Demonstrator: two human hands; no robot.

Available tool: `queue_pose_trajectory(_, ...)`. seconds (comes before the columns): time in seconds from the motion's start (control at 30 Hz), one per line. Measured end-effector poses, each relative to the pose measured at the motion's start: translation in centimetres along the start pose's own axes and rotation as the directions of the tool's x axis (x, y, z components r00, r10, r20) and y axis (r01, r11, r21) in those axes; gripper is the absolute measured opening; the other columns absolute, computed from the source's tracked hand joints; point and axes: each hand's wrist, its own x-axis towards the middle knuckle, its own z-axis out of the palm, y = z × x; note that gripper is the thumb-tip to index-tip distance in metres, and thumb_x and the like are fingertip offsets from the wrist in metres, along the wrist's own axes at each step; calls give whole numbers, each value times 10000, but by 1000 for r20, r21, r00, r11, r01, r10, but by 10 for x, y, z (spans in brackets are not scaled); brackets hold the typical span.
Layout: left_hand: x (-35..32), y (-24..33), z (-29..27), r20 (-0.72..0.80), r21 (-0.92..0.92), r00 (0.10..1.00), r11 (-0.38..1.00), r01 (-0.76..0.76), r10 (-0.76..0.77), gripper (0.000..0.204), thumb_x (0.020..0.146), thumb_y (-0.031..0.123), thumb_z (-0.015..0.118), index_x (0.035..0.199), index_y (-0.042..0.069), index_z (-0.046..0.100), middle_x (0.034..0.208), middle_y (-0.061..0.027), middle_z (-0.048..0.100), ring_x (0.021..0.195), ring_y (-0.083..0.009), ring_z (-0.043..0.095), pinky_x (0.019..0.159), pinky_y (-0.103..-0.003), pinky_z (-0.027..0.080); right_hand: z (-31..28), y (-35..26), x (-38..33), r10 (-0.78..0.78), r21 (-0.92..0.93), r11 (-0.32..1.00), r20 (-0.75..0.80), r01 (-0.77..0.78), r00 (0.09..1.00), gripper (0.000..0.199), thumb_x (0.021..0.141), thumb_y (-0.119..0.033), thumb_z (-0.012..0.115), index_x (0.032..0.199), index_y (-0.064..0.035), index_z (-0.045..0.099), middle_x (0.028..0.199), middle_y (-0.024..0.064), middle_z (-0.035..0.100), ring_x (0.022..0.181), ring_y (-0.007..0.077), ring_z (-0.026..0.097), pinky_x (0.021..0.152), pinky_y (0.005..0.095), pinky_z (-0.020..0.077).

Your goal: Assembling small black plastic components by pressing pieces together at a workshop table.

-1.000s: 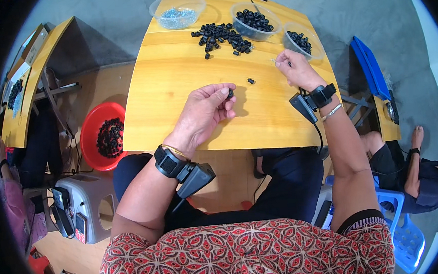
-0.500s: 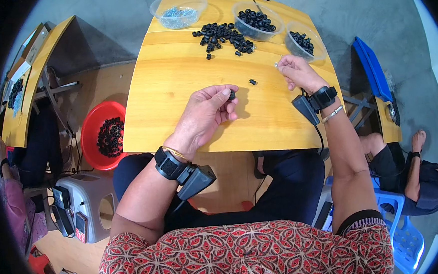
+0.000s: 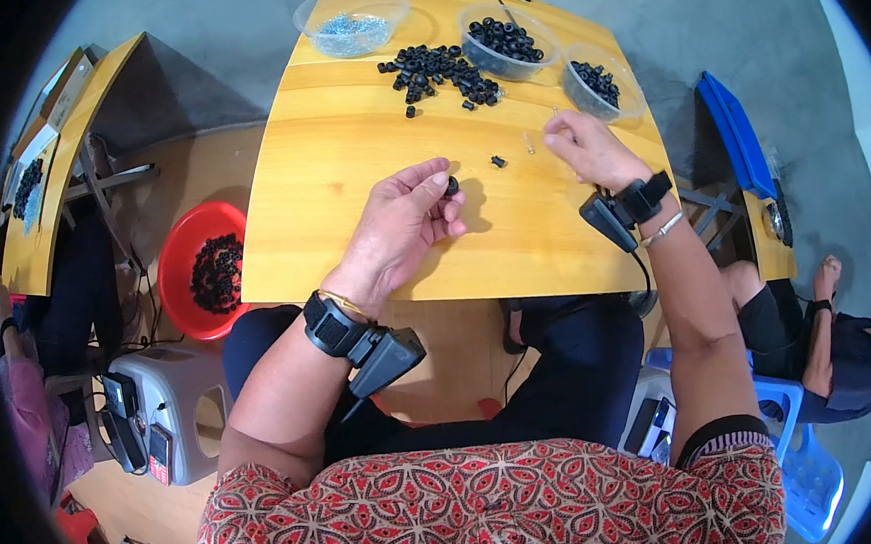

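Observation:
My left hand (image 3: pixel 407 219) is closed over the table's near part, pinching a small round black plastic piece (image 3: pixel 452 186) between thumb and fingers. To the right, my right hand (image 3: pixel 593 151) is low over the table, thumb and forefinger slightly apart and the other fingers curled under. A small clear piece (image 3: pixel 529 144) is just left of its fingertips. Another clear bit (image 3: pixel 555 113) shows beyond the forefinger; whether it touches the finger is unclear. Between my hands lies a single black spool-shaped piece (image 3: pixel 499 161) on the yellow table (image 3: pixel 353 227).
Behind my hands are a heap of black pieces (image 3: pixel 433 70), a tub of bluish clear bits (image 3: pixel 352 35) and two tubs of black pieces (image 3: pixel 504 53) (image 3: pixel 596 90). A red basin (image 3: pixel 178 273) stands left on the floor. Other people sit at both sides.
A clear piece now shows left of my right fingertips, where bare table was. My right thumb and forefinger look farther apart. The left hand still grips its black piece, turned slightly.

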Motion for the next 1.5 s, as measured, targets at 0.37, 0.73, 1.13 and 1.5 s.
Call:
queue_pose_trajectory(0.37, 0, 0, -1, -2, -1, 1000, 1000, 11, -11, 298, 883, 121, 429, 1117, -61, 400, 799, -109, 529, 630, -128, 493, 598, -259, 460, 16, 29, -8, 134, 217, 968, -1, -130, 991, 202, 797, -116, 521, 968, -7, 517, 675, 3, 494, 577, 82, 437, 550, 222, 386)
queue_pose_trajectory(0.73, 1, 0, -1, 35, 28, 999, 999, 30, -31, 261, 871, 116, 457, 1068, -54, 454, 790, -95, 535, 603, -117, 495, 584, -254, 465, 22, 26, -2, -62, -71, 996, -12, 61, 998, 118, 793, -94, 522, 896, -43, 497, 641, -3, 442, 600, 74, 400, 557, 235, 369)
queue_pose_trajectory(1.13, -4, 4, -5, -62, 6, 998, 1000, -11, 11, 508, 867, 76, 436, 1296, 12, 171, 806, -119, 504, 630, -146, 505, 594, -296, 474, -43, -56, -21, -54, 17, 998, -339, 64, 939, 252, 827, -227, 515, 918, 4, 474, 741, 62, 528, 632, 126, 505, 578, 276, 436)
queue_pose_trajectory(1.5, -2, 1, -3, -12, -36, 1000, 999, 13, -14, 470, 871, 80, 425, 1273, -3, 196, 812, -101, 481, 640, -134, 481, 666, -308, 468, 27, 51, -19, -65, 27, 997, -126, 69, 990, 282, 806, -137, 539, 1042, -5, 461, 655, -6, 413, 588, 84, 384, 556, 221, 365)
